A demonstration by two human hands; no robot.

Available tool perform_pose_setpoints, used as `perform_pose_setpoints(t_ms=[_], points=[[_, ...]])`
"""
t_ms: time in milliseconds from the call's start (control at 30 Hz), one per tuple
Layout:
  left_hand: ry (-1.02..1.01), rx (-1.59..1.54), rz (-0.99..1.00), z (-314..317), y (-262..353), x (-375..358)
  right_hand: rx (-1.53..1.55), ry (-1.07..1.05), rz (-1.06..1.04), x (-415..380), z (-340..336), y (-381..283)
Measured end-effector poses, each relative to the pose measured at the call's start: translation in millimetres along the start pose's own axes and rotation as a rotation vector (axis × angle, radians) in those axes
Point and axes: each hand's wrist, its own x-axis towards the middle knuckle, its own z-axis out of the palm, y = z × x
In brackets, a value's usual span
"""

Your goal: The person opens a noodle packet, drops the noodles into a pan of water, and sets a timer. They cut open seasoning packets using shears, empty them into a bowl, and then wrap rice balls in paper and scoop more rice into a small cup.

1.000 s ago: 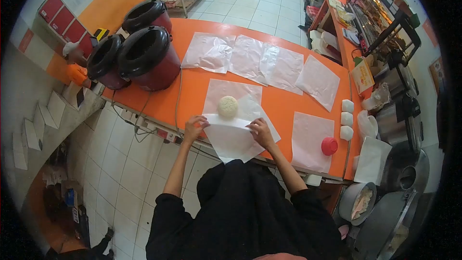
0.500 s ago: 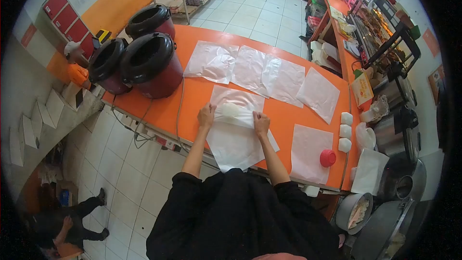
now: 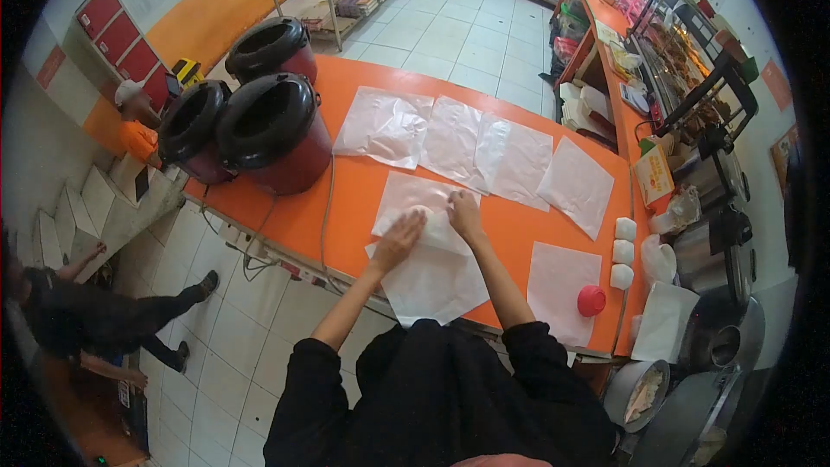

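Note:
Two overlapping white paper sheets [image 3: 432, 281] lie in front of me at the table's near edge, and a pale lump under a fold of the upper sheet is partly hidden by my hands. My left hand [image 3: 400, 240] lies on the left of this fold, its fingers stretched out. At the right of the fold, my right hand [image 3: 464, 214] has its fingers drawn together on the paper; what they hold, if anything, is too small to tell.
Three dark-red pots with black rims [image 3: 272, 134] stand at the table's left. More sheets [image 3: 385, 127] lie behind my hands. At right are a red bowl [image 3: 591, 301] on a sheet and three white lumps [image 3: 622, 252]. People [image 3: 95, 311] are at the left.
My left hand has moved right and down from the sheet's edge and opened over the fold. My right hand has shifted slightly inward. The person in black at lower left has moved.

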Motion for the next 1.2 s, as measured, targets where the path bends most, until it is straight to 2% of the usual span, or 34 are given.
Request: perform_pose_setpoints(t_ms=[100, 200, 233, 333, 367, 467, 567, 667, 767, 867, 900, 1000, 1100, 1200], points=[[-0.067, -0.129, 0.007, 4, 7, -6, 0.075, 0.131, -0.183, 49, 51, 16], [-0.122, -0.027, 0.063, 7, 0, -3, -0.169, -0.205, -0.027, 66, 23, -13], [-0.130, 0.012, 0.076, 4, 0, -2, -0.165, -0.268, 0.032, 76, 22, -16], [-0.151, 0.052, 0.104, 1, -3, -1, -0.335, -0.425, -0.034, 97, 16, -16], [-0.147, 0.121, 0.120, 3, -4, -2, -0.352, -0.331, -0.089, 97, 16, -16], [-0.133, 0.101, 0.132, 1, -5, -1, -0.245, -0.392, -0.053, 106, 5, -21], [-0.142, 0.026, 0.115, -1, -5, 0, 0.093, -0.367, 0.026, 88, -21, -28], [-0.112, -0.219, 0.044, 3, -4, -1, 0.080, -0.245, -0.152, 50, -31, -41], [-0.057, -0.222, 0.047, 6, -10, -3, 0.139, -0.006, -0.306, 12, -22, -49], [0.063, -0.144, -0.169, 8, -14, -8, 0.166, 0.209, -0.369, -11, -5, -55], [0.228, 0.036, -0.139, 7, -20, -4, 0.177, 0.246, -0.434, -15, -2, -55], [0.162, 0.156, -0.106, -33, -36, 25, 0.170, 0.222, -0.397, -28, -3, -62], [0.123, 0.189, 0.070, -32, -66, 35, 0.158, 0.227, -0.434, -32, 4, -61], [-0.123, 0.111, -0.006, -29, -83, 24, 0.113, 0.197, -0.474, -35, 4, -60]])
